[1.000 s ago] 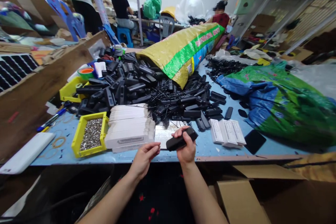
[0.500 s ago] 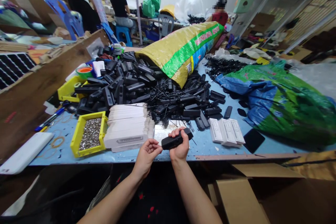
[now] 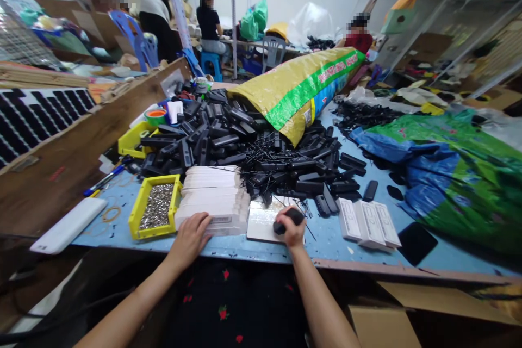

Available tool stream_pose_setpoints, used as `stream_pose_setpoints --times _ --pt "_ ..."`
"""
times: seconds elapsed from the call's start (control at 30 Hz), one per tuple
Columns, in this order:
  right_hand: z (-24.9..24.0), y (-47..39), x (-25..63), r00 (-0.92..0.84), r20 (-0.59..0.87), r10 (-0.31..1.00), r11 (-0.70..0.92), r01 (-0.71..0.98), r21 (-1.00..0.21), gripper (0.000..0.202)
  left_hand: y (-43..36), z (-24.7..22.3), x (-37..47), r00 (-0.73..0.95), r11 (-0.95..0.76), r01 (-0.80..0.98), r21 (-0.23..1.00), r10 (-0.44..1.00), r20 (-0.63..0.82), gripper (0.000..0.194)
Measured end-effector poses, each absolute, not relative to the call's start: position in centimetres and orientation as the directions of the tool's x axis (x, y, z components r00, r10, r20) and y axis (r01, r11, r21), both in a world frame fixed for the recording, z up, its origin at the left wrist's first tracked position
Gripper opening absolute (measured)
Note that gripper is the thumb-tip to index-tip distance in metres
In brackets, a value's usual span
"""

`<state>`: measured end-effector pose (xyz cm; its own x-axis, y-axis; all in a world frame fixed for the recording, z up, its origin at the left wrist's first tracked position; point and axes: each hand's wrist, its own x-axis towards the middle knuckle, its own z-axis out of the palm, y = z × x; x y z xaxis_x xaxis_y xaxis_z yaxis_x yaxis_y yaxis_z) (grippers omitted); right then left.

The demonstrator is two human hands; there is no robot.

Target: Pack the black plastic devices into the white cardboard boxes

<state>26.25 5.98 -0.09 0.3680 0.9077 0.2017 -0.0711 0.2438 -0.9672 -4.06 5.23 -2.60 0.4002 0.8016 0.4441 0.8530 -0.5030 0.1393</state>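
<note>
My right hand (image 3: 294, 232) is wrapped round a black plastic casing (image 3: 292, 219), holding it over a pale, shiny flat board (image 3: 261, 223) at the table's near edge. Fingers cover much of that casing. At the front left of a stack of white flat cards (image 3: 214, 196), my left hand (image 3: 191, 234) rests with its fingers stretched out against the stack. A yellow bin (image 3: 135, 217) of small metal pieces (image 3: 159, 204) stands just left of this hand.
Behind the stack lies a large heap of black casings (image 3: 199, 136) with thin black sticks, under a yellow-green sack (image 3: 293, 84). White boxes (image 3: 369, 223) and a green-blue bag (image 3: 457, 168) are on the right. A wooden board (image 3: 81, 141) borders the left; people sit farther back.
My left hand has left the casing and moved left to the card stack. My right hand has tilted the casing and lowered it towards the flat board. The view has shifted left.
</note>
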Motion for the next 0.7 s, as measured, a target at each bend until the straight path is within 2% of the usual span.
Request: stream_pose_setpoints --times 0.07,0.1,0.17,0.23,0.3,0.4,0.47,0.5,0.53,0.6,0.63,0.7 --pt "-1.0 6.6 26.9 0.545 0.081 0.834 0.125 -0.044 -0.991 0.033 5.4 -3.1 -4.9 0.474 -0.537 0.844 0.023 0.765 0.436 0.034" --pt "-1.5 6.7 27.1 0.622 0.064 0.780 0.060 0.027 -0.998 0.043 5.4 -3.0 -5.0 0.487 -0.540 0.842 -0.006 0.755 0.439 0.034" --pt "-2.2 6.8 27.7 0.672 0.181 0.718 -0.010 0.270 -0.963 0.062 5.2 -2.5 -4.6 0.483 -0.535 0.845 -0.002 0.762 0.432 0.033" --pt "-2.5 6.7 28.1 0.603 0.354 0.715 0.016 0.492 -0.870 0.062 5.1 -1.1 -4.2 0.436 -0.508 0.852 0.128 0.823 0.364 0.031" --pt "-2.3 6.2 28.2 0.542 0.460 0.704 0.075 0.586 -0.806 0.053 5.1 0.7 -3.7 0.406 -0.449 0.832 0.325 0.893 0.195 0.026" --pt "-0.5 4.8 26.8 0.450 0.531 0.717 0.236 0.560 -0.794 0.027 5.1 3.7 -2.8 0.437 -0.316 0.725 0.612 0.897 -0.056 0.015" --pt "1.3 3.8 24.8 0.227 0.558 0.798 0.400 0.493 -0.773 0.017 4.7 5.2 -1.7 0.415 -0.095 0.527 0.845 0.896 -0.158 0.015" --pt "2.2 3.3 23.6 0.092 0.563 0.821 0.463 0.470 -0.752 0.022 4.5 5.7 -1.1 0.398 0.065 0.374 0.925 0.890 -0.224 0.021" --pt "3.0 3.0 22.5 -0.023 0.568 0.823 0.511 0.468 -0.721 0.030 4.2 6.0 -0.4 0.387 0.213 0.226 0.951 0.876 -0.288 0.027" --pt "4.1 2.7 20.6 -0.158 0.588 0.793 0.574 0.518 -0.635 0.048 3.6 6.0 1.0 0.386 0.380 0.065 0.923 0.843 -0.374 0.030" --pt "4.4 2.6 20.0 -0.194 0.600 0.776 0.593 0.547 -0.590 0.051 3.3 5.7 1.5 0.392 0.403 0.041 0.914 0.835 -0.386 0.027" --pt "4.7 2.5 19.6 -0.242 0.614 0.752 0.621 0.572 -0.535 0.043 2.8 5.1 2.0 0.432 0.377 0.022 0.926 0.832 -0.349 0.030"
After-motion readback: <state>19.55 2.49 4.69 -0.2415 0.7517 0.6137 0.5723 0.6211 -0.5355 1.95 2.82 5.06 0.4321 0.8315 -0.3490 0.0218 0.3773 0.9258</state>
